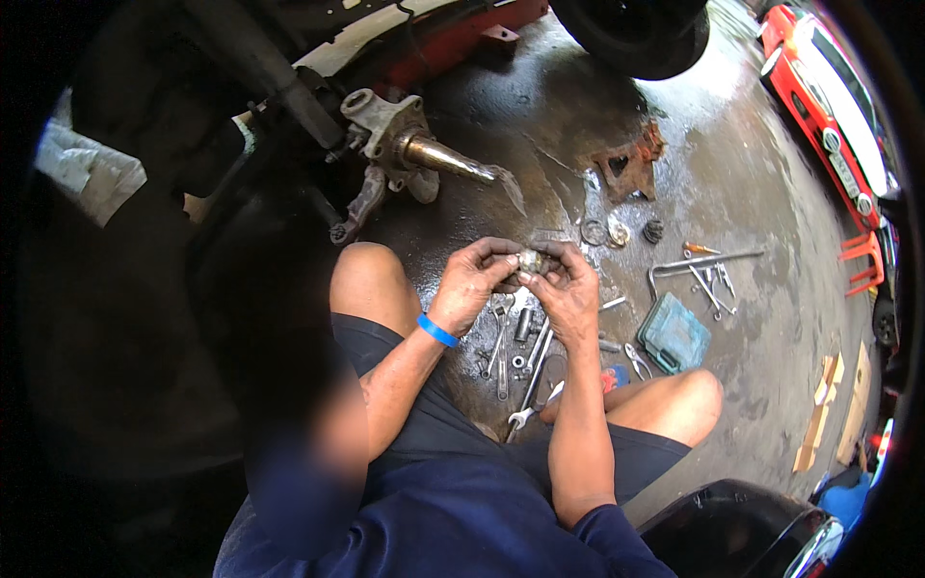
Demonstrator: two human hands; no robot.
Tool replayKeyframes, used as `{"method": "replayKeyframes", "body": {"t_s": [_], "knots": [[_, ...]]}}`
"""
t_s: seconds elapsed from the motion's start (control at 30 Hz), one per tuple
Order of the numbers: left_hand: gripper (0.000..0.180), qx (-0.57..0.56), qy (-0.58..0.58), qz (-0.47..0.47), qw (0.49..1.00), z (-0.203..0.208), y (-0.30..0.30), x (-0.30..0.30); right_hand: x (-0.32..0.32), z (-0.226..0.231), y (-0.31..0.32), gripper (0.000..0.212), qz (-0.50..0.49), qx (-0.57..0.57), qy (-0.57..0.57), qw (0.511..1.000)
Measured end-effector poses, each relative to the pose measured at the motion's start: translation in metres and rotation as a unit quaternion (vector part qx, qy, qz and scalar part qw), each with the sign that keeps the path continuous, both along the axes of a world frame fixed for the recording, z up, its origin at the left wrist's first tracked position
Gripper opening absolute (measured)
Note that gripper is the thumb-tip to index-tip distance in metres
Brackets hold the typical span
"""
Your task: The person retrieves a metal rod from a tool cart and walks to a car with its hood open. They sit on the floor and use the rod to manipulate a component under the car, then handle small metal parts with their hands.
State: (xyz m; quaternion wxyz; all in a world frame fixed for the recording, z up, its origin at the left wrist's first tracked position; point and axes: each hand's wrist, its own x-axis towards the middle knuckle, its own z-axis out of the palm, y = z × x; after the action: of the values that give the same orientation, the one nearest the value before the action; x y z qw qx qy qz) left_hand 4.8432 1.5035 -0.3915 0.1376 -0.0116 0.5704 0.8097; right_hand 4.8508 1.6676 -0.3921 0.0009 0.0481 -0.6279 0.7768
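My left hand (472,289), with a blue band at the wrist, and my right hand (570,297) meet in front of me above the floor. Between their fingertips they pinch a small round greasy metal part (529,261), which looks like a wheel bearing. Fingers cover much of it. Beyond my left hand, a bare shiny spindle (448,158) sticks out from a steering knuckle (383,125), with grease at its tip. Under my hands lie several wrenches and sockets, among them an open-end wrench (521,418) and a dark socket (523,325).
A rusty bracket (631,169), a metal ring (594,231) and a dark round part (653,230) lie on the wet floor. To the right are a teal tool case (674,332), pliers (637,361) and a bent bar (708,261). A red car (829,125) stands farther right.
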Motion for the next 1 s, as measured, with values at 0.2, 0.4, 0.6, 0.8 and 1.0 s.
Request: {"method": "replayKeyframes", "body": {"t_s": [0.2, 0.4, 0.6, 0.8, 1.0], "knots": [[0.023, -0.042, 0.043, 0.017, 0.998, 0.002, 0.0, 0.002, 0.0, -0.007, -0.002, 0.044, -0.012, 0.016, 0.018, 1.0], [0.021, -0.036, 0.067, 0.027, 0.997, 0.006, 0.0, 0.002, -0.002, -0.014, -0.002, 0.043, 0.001, -0.046, 0.012, 0.999], [0.02, -0.059, 0.081, 0.034, 0.994, 0.006, 0.001, 0.003, -0.002, -0.011, 0.002, 0.038, 0.018, -0.05, 0.019, 0.998], [0.019, -0.042, 0.081, 0.041, 0.995, 0.007, 0.002, 0.003, 0.0, -0.005, 0.0, 0.037, 0.012, -0.184, -0.015, 0.983], [0.022, -0.002, 0.071, 0.029, 0.997, 0.01, 0.003, 0.003, -0.001, -0.004, 0.004, 0.04, -0.004, -0.111, 0.006, 0.994]]}}
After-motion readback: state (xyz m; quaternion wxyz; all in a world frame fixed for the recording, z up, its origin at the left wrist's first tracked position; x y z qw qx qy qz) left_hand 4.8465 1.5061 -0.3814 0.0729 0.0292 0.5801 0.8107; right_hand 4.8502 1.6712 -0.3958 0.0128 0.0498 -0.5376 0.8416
